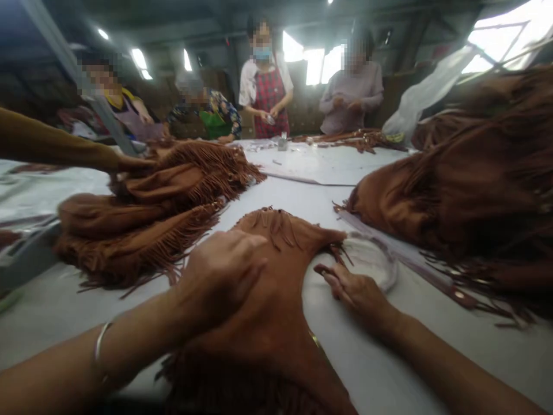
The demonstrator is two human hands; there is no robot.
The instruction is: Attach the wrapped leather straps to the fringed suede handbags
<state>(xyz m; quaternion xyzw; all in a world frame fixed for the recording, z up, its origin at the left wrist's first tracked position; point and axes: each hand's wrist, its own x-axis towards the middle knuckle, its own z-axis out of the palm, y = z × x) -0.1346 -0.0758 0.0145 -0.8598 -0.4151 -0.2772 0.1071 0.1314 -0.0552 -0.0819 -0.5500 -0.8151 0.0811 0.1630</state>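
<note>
A brown fringed garment lies spread on the white table in front of me, its fringe hanging along the top and bottom edges. My left hand, with a silver bangle on its wrist, is over the garment's left side. Its fingers are curled closed, and what they hold, if anything, is hidden. To the right of the garment, my right hand is closed in a pinch. A short dark brown strip sticks out from its fingertips. Just beyond that hand, a round whitish dish-like thing rests on the table.
Brown fringed pieces are heaped at the left, with another person's hand on them. A larger brown pile rises at the right, beside clear plastic. Several people stand around the far side of the table.
</note>
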